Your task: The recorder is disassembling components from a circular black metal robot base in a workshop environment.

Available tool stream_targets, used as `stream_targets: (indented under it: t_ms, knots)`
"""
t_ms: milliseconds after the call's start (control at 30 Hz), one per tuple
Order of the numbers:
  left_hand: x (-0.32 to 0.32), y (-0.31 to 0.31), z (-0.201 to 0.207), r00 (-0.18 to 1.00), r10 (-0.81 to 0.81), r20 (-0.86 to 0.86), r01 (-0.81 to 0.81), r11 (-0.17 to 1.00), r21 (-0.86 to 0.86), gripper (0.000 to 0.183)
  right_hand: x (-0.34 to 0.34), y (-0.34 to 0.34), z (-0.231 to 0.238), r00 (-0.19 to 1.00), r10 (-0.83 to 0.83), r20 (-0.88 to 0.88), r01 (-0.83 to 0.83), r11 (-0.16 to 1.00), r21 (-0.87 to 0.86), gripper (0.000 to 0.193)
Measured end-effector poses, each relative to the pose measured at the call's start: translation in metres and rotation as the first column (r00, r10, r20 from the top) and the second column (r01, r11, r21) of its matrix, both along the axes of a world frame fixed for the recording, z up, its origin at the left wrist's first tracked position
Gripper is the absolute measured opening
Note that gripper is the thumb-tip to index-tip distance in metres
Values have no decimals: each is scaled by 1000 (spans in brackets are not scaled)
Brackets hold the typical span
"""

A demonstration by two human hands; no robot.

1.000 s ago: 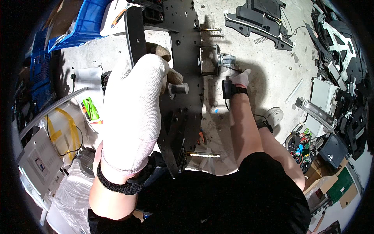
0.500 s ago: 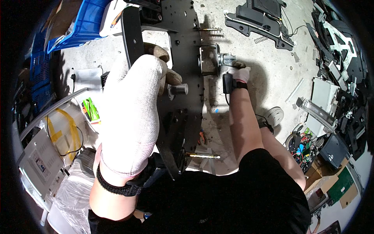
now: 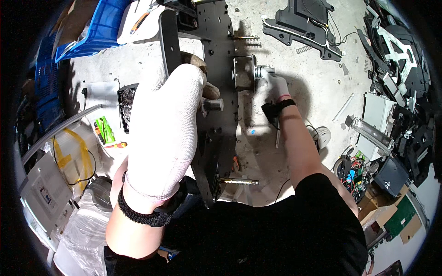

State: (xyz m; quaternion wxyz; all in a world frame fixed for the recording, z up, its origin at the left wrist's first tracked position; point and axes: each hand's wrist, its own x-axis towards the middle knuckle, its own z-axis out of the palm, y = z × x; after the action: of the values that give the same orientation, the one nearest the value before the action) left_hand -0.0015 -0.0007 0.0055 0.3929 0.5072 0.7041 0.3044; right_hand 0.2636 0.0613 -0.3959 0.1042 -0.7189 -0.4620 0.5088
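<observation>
Black metal panel stood edge-on before the person, taken as landmark. Left hand, in a white knit glove, was on the panel's left side, fingers curled closed about its flange, brown-faced fingertips showing at the opening. A short metal cylinder jutted from the panel just below those fingertips. Right hand, also gloved, was off the panel's right side, touching a silver fitting; whether it gripped could not be told, fingers partly hidden. The fitting projected from a bracket on the panel's right edge. Threaded rods stuck out rightward from the panel, above and below the bracket. Blue crate: well left of the panel.
</observation>
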Motion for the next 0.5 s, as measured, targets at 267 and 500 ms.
stream_targets:
  t_ms: [267, 500]
  knots:
    - [-4, -8, -13, 994, 29, 104, -34, 998, 51, 26, -31, -14, -61, 766, -523, -374, 323, 816, -479, 22]
    - [-11, -9, -22, 994, 22, 106, -26, 999, 38, 18, -22, -13, -4, 697, -632, -340, 417, 742, -525, 12]
